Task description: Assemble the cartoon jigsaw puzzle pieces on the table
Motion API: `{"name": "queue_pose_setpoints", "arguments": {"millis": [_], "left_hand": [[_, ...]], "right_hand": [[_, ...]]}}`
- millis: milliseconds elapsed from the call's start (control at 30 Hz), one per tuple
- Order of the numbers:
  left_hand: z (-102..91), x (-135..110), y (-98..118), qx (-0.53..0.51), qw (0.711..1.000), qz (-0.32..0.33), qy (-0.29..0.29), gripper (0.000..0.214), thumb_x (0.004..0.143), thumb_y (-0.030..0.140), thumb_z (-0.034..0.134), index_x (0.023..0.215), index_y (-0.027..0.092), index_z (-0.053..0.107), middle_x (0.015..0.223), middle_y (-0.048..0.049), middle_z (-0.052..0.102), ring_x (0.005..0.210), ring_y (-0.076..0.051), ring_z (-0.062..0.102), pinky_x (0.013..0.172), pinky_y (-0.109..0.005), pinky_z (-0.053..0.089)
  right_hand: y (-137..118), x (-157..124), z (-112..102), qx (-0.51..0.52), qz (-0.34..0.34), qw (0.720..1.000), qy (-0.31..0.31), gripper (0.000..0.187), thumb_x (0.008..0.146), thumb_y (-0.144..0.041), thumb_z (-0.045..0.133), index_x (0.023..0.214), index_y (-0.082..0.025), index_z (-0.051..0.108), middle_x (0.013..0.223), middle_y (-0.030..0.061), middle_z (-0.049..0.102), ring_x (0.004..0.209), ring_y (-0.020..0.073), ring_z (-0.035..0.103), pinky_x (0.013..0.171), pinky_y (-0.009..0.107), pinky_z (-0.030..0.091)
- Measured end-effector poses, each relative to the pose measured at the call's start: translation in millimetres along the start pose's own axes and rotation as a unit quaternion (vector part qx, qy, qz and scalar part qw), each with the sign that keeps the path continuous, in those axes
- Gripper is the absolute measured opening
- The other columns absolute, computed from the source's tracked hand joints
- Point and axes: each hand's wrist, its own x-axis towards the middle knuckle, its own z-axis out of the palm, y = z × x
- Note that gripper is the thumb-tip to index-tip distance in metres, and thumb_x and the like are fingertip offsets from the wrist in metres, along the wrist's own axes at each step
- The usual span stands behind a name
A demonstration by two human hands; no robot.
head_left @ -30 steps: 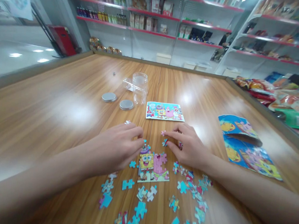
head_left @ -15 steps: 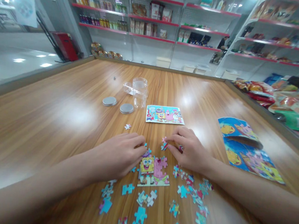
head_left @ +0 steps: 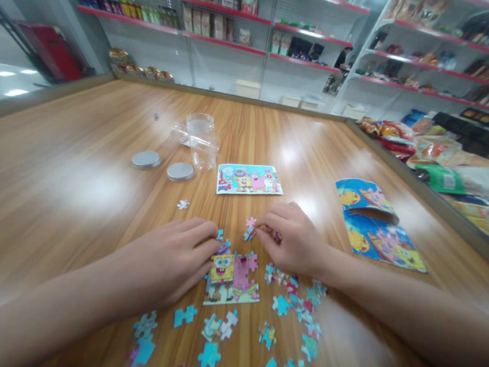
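A partly assembled jigsaw puzzle (head_left: 231, 280) with a yellow square cartoon figure and a pink one lies in front of me. My left hand (head_left: 179, 255) rests at its upper left side, fingers curled together beside a purple puzzle piece (head_left: 223, 247); what its fingertips hold, if anything, is hidden. Above the puzzle's right side, my right hand (head_left: 288, 239) has thumb and forefinger pinched on a small puzzle piece (head_left: 249, 233) with red and blue on it. A pink piece (head_left: 250, 222) lies against that one. Beyond both hands lies the picture card (head_left: 251, 180).
Loose puzzle pieces (head_left: 209, 356) are scattered nearer to me, and one piece (head_left: 183, 204) lies apart at left. Clear plastic jars (head_left: 203, 139) and two silver lids (head_left: 180, 171) stand farther back. A blue printed sleeve (head_left: 378, 231) lies at right. Stocked shelves (head_left: 223, 43) line the back.
The view has turned slightly to the right, so everything sits farther left in it. Both hands keep nearly the same places around the puzzle.
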Motion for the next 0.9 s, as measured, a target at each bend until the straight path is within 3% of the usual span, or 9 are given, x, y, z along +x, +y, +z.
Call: {"name": "queue_pose_setpoints", "arguments": {"millis": [67, 167, 233, 300, 467, 633, 733, 833, 900], "left_hand": [[0.6, -0.5, -0.5, 0.004, 1.0, 0.003, -0.001, 0.035, 0.107, 0.024, 0.035, 0.114, 0.016, 0.068, 0.107, -0.0126, 0.063, 0.097, -0.026, 0.063, 0.081, -0.045, 0.057], [-0.2, -1.6, -0.6, 0.009, 1.0, 0.004, -0.002, 0.034, 0.107, 0.024, 0.036, 0.117, 0.016, 0.067, 0.109, -0.0131, 0.063, 0.099, -0.027, 0.062, 0.082, -0.045, 0.058], [-1.4, -2.0, -0.1, 0.009, 1.0, 0.002, -0.011, 0.033, 0.106, 0.023, 0.037, 0.117, 0.016, 0.067, 0.109, -0.0134, 0.063, 0.101, -0.027, 0.062, 0.084, -0.045, 0.058], [-2.4, -1.8, 0.8, 0.003, 1.0, -0.002, -0.022, 0.032, 0.106, 0.023, 0.038, 0.118, 0.015, 0.067, 0.109, -0.0134, 0.062, 0.102, -0.027, 0.062, 0.085, -0.046, 0.057], [-2.4, 0.3, 1.9, -0.013, 0.999, -0.013, -0.033, 0.031, 0.106, 0.023, 0.038, 0.118, 0.016, 0.067, 0.108, -0.0125, 0.062, 0.101, -0.027, 0.061, 0.087, -0.048, 0.057], [-3.1, 1.5, 2.2, -0.007, 0.999, -0.009, -0.034, 0.032, 0.106, 0.023, 0.038, 0.118, 0.015, 0.066, 0.108, -0.0133, 0.062, 0.102, -0.028, 0.061, 0.086, -0.048, 0.057], [-3.0, 1.0, 2.9, -0.002, 0.999, -0.003, -0.035, 0.032, 0.105, 0.021, 0.038, 0.119, 0.014, 0.066, 0.109, -0.0137, 0.062, 0.102, -0.029, 0.061, 0.085, -0.048, 0.057], [-2.3, 0.1, 3.4, -0.002, 0.999, -0.012, -0.034, 0.03, 0.105, 0.022, 0.039, 0.119, 0.014, 0.066, 0.11, -0.0136, 0.061, 0.103, -0.028, 0.06, 0.087, -0.048, 0.056], [-2.5, 0.0, 3.7, 0.0, 0.999, -0.013, -0.035, 0.03, 0.105, 0.022, 0.04, 0.119, 0.015, 0.065, 0.111, -0.0134, 0.061, 0.105, -0.028, 0.06, 0.089, -0.048, 0.056]], "right_hand": [[-8.0, 0.0, -14.5, -0.073, 0.029, 0.996, -0.052, 0.019, 0.096, -0.022, 0.053, 0.085, -0.016, 0.068, 0.081, 0.0069, 0.068, 0.076, 0.0197, 0.061, 0.07, 0.035, 0.036], [-21.9, -8.9, -45.0, -0.171, 0.086, 0.963, -0.189, 0.024, 0.093, -0.029, 0.06, 0.072, -0.017, 0.063, 0.067, 0.0075, 0.066, 0.058, 0.0194, 0.056, 0.056, 0.035, 0.026], [-29.0, -19.3, -62.0, -0.158, 0.061, 0.954, -0.249, 0.026, 0.09, -0.039, 0.068, 0.074, -0.019, 0.064, 0.064, 0.0063, 0.065, 0.055, 0.0201, 0.057, 0.053, 0.034, 0.023], [-32.7, -28.3, -69.5, -0.124, 0.018, 0.957, -0.26, 0.031, 0.084, -0.047, 0.077, 0.075, -0.021, 0.064, 0.069, 0.0064, 0.067, 0.057, 0.0211, 0.059, 0.052, 0.035, 0.025], [-29.2, -29.4, -57.1, -0.077, 0.027, 0.953, -0.293, 0.029, 0.082, -0.038, 0.084, 0.071, -0.021, 0.062, 0.062, 0.0037, 0.065, 0.049, 0.018, 0.055, 0.047, 0.034, 0.024], [-24.2, -18.4, -53.1, 0.001, 0.018, 0.963, -0.267, 0.038, 0.082, -0.037, 0.084, 0.06, -0.021, 0.057, 0.056, 0.0005, 0.058, 0.045, 0.0125, 0.047, 0.047, 0.032, 0.025], [-21.2, -10.4, -45.0, 0.001, 0.04, 0.973, -0.226, 0.041, 0.091, -0.038, 0.073, 0.059, -0.02, 0.056, 0.055, 0.0007, 0.057, 0.048, 0.0126, 0.047, 0.049, 0.032, 0.027], [-11.3, -2.9, -22.4, -0.001, 0.037, 0.998, -0.052, 0.016, 0.1, -0.029, 0.059, 0.095, -0.017, 0.068, 0.083, 0.0062, 0.068, 0.077, 0.0183, 0.061, 0.068, 0.032, 0.043], [-2.0, -0.4, -5.8, 0.009, -0.01, 1.0, -0.027, 0.017, 0.101, -0.024, 0.055, 0.108, -0.016, 0.068, 0.095, 0.0092, 0.067, 0.092, 0.0213, 0.061, 0.079, 0.035, 0.046]]}}
